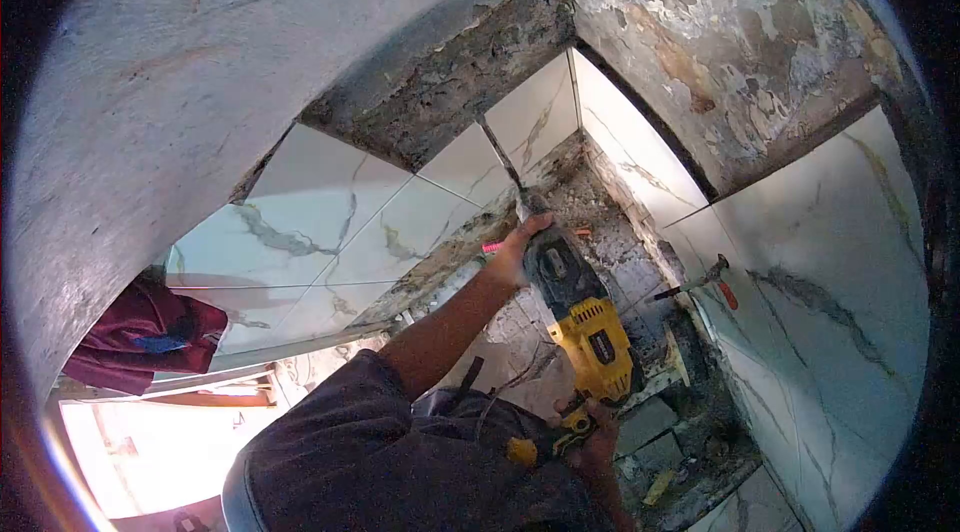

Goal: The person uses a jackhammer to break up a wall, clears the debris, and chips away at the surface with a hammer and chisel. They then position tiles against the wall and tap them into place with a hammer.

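Note:
A yellow and black demolition hammer [592,332] slants across the middle of the view, its long chisel [500,152] pointing up and away. My left hand [518,250] is closed around the tool's dark front end. At the back, my right hand [597,435] is wrapped round the rear handle, partly hidden by the grip. The chisel's tip reaches the upper edge of the white marbled wall tiles [465,167], where the rough bare wall strip [440,82] begins; whether it touches is too small to tell.
A hammer [700,284] with a red-tipped handle lies near the tiled wall on the right [800,262]. Rubble [590,197] and blocks [645,427] cover the floor. Maroon cloth [150,332] hangs at left, above a bright opening [170,452].

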The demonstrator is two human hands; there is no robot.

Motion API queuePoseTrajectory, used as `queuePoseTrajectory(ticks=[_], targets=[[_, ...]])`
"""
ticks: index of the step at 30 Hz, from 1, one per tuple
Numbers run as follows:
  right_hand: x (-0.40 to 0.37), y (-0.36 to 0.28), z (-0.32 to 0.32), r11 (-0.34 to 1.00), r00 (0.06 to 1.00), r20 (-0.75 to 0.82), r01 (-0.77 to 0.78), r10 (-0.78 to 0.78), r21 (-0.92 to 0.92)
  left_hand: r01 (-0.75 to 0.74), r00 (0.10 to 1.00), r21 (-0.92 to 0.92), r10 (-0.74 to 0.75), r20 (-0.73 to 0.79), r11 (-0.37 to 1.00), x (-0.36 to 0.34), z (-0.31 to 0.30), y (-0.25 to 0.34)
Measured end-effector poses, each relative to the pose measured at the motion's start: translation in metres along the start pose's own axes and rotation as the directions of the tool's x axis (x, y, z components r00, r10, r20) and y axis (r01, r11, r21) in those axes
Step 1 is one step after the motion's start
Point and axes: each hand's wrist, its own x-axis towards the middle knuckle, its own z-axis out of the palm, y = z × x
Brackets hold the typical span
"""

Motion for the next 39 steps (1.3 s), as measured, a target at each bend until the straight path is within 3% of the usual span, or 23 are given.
queuePoseTrajectory(ticks=[1,2,3,4,6,10,12,13,15,17,19,22,25,28,30,33,35,39], targets=[[-0.001,-0.004,0.007,1.000,1.000,-0.001,-0.002,0.002,0.000,-0.021,0.999,-0.048,0.022,0.032,0.999,-0.004,0.007,-0.001],[-0.001,-0.007,0.018,0.986,0.998,-0.060,-0.023,0.033,0.165,-0.036,0.997,-0.095,0.042,0.061,0.995,-0.007,0.011,-0.002],[0.000,-0.008,0.024,0.944,0.991,-0.112,-0.032,0.072,0.328,-0.032,0.998,-0.095,0.038,0.057,0.995,-0.007,0.011,-0.002],[-0.002,-0.006,0.023,0.943,0.990,-0.117,-0.035,0.078,0.332,-0.044,0.999,-0.045,0.043,-0.017,0.998,-0.008,0.010,0.000],[-0.001,-0.005,0.021,0.950,0.979,-0.157,-0.076,0.128,0.303,-0.054,0.995,0.008,0.054,-0.088,0.999,-0.007,0.001,0.001],[0.001,-0.020,0.036,0.946,0.985,-0.021,-0.159,0.172,0.282,-0.016,0.999,-0.009,0.016,0.042,1.000,0.000,-0.012,0.007],[0.007,-0.015,0.042,0.953,0.975,-0.179,-0.074,0.131,0.294,-0.001,0.998,-0.026,0.002,0.067,1.000,-0.001,-0.011,0.009],[0.009,-0.012,0.039,0.953,0.975,-0.179,-0.075,0.132,0.295,-0.060,0.998,-0.061,0.062,0.024,0.996,-0.003,-0.010,0.008],[0.013,-0.006,0.031,0.993,0.977,-0.184,-0.100,0.111,0.069,-0.120,0.993,-0.090,0.118,-0.020,0.989,-0.003,-0.008,0.013],[0.009,-0.020,0.049,0.990,0.980,-0.160,-0.105,0.119,0.093,-0.096,0.991,0.113,0.106,-0.080,0.989,-0.013,0.010,0.017],[0.007,-0.029,0.063,0.988,0.984,-0.133,-0.106,0.120,0.110,-0.075,0.994,0.110,0.083,-0.064,0.991,-0.003,-0.002,0.018],[0.010,-0.030,0.068,0.996,0.971,-0.225,-0.076,0.085,0.051,-0.086,0.995,0.109,0.092,-0.044,0.990,0.001,-0.002,0.021],[0.022,-0.026,0.064,0.973,0.964,-0.196,-0.142,0.178,0.184,-0.096,0.990,0.100,0.106,-0.098,0.990,0.000,0.003,0.031],[0.013,-0.037,0.077,0.985,0.964,-0.207,-0.154,0.166,0.074,-0.081,0.981,0.068,0.091,-0.173,0.994,-0.005,0.003,0.028],[0.011,-0.049,0.095,0.998,0.998,-0.055,-0.006,0.010,0.065,-0.098,0.978,0.068,0.109,-0.175,0.993,-0.002,0.007,0.031],[0.016,-0.036,0.074,0.998,0.985,-0.174,-0.013,0.002,-0.066,-0.082,0.993,0.057,0.087,-0.084,0.995,0.001,0.007,0.032],[0.010,-0.053,0.092,0.999,0.985,-0.166,-0.042,0.041,-0.003,-0.063,0.998,0.069,0.062,0.014,0.996,-0.001,0.009,0.033],[0.005,-0.042,0.071,0.989,0.985,-0.137,-0.085,0.102,0.124,-0.138,0.990,0.024,0.138,-0.009,0.990,-0.004,0.016,0.021]])
